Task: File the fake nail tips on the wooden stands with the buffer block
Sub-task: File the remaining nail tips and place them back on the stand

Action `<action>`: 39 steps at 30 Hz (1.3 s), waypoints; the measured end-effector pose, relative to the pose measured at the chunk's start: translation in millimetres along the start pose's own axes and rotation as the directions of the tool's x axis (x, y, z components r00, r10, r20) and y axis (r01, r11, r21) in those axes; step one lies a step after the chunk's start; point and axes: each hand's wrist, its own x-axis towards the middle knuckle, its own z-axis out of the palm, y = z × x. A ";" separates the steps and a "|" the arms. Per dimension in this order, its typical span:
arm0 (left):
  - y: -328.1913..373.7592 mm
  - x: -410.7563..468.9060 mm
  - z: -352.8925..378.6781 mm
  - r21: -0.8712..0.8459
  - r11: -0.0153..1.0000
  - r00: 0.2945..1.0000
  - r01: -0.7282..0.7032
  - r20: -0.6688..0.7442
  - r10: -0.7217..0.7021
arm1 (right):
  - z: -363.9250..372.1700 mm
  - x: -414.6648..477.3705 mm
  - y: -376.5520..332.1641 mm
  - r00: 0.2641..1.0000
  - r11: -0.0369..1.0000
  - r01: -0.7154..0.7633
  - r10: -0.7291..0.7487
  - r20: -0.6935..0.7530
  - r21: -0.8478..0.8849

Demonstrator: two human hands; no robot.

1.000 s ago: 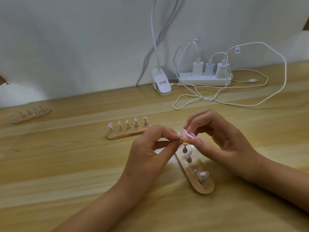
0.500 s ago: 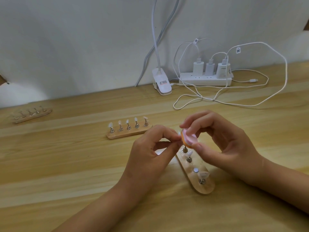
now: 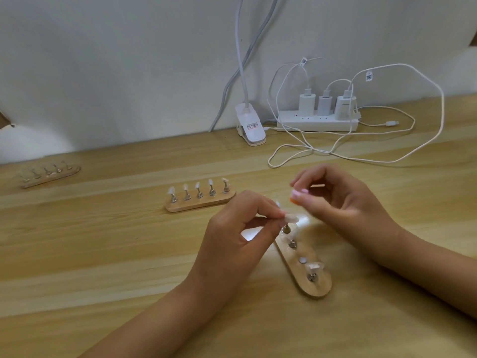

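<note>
While the left hand (image 3: 232, 236) pinches a clear nail tip (image 3: 291, 218) between thumb and forefinger, that tip sits on the far post of the nearest wooden stand (image 3: 318, 288), which lies angled on the table (image 3: 103, 254). Right hand (image 3: 343, 205) grips the pink-and-orange buffer block (image 3: 296, 197) in curled fingertips, just above and right of the tip. It is blurred, so contact is hard to call, though a gap seems to show. One more tip stands at the stand's near end. Behind, a second stand (image 3: 201, 206) carries five tips, a third stand (image 3: 51, 177) lies far left, and a power strip (image 3: 317, 124) sits by the wall.
</note>
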 end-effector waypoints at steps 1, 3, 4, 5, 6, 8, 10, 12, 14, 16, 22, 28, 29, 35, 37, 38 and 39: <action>0.2 -0.3 0.3 0.001 1.000 1.000 0.003 0.000 -0.003 | -0.8 -0.9 -1.7 0.999 0.998 0.035 -0.034 -0.019 0.049; 0.3 0.4 0.1 -0.002 1.000 1.000 0.020 -0.012 -0.020 | 1.3 -4.8 -4.9 0.990 0.989 0.135 -0.137 0.026 0.057; 0.4 0.9 0.2 -0.004 1.000 0.999 0.026 -0.019 -0.027 | 3.1 -6.7 -4.8 0.985 0.988 0.154 -0.155 0.075 0.021; 0.3 1.2 0.0 -0.004 1.000 0.999 0.031 -0.024 -0.031 | 3.8 -6.9 -3.3 0.985 0.990 0.139 -0.135 0.111 -0.029; 0.2 1.3 -0.1 -0.003 0.999 0.999 0.035 -0.025 -0.035 | 3.4 -5.4 -1.7 0.990 0.994 0.093 -0.085 0.116 -0.065; 0.4 0.7 0.3 0.001 0.999 0.999 0.035 -0.026 -0.035 | 1.1 -1.4 -1.2 0.999 0.998 -0.006 0.009 0.050 -0.060; 0.8 0.3 0.8 -0.002 0.999 0.999 0.033 -0.025 -0.033 | -1.6 -0.4 -3.2 1.000 1.000 0.011 -0.010 -0.014 0.029; 0.5 0.6 0.4 -0.009 0.999 0.999 0.045 -0.026 -0.046 | -0.2 -3.7 -6.6 0.992 0.992 0.120 -0.121 0.025 0.043; 0.3 1.3 0.1 -0.014 0.998 0.998 0.062 -0.026 -0.063 | 2.8 -6.1 -5.2 0.984 0.989 0.144 -0.139 0.112 -0.032; 1.7 1.7 0.0 -0.032 0.996 0.995 0.087 -0.044 -0.088 | 1.1 -2.3 -0.3 0.993 0.992 0.050 -0.038 0.108 -0.111; 8.4 1.3 -1.0 -0.092 0.988 0.993 0.121 0.009 -0.121 | -9.2 8.4 6.7 0.981 0.981 -0.186 0.181 -0.069 -0.060; 12.5 0.1 -1.6 0.055 0.998 0.996 0.028 0.077 -0.032 | -15.3 12.3 13.7 0.965 0.970 -0.242 0.239 -0.108 -0.010; 13.3 -0.6 -0.7 0.109 0.994 0.996 -0.010 0.086 0.001 | -16.7 13.2 14.8 0.961 0.968 -0.251 0.250 -0.116 0.005; 10.3 -4.6 4.7 0.332 0.933 0.979 -0.141 0.188 0.081 | -19.1 15.3 20.5 0.958 0.963 -0.267 0.268 -0.105 0.023; 10.1 -4.4 7.0 0.380 0.903 0.964 -0.203 0.239 0.116 | -18.5 15.1 20.6 0.957 0.962 -0.271 0.271 -0.104 0.011; 10.3 -4.0 7.4 0.394 0.891 0.959 -0.224 0.252 0.130 | -18.2 15.1 20.5 0.957 0.962 -0.272 0.271 -0.105 0.007; 10.5 -3.6 7.4 0.401 0.885 0.957 -0.236 0.256 0.139 | -18.1 15.0 20.6 0.957 0.962 -0.272 0.271 -0.107 0.004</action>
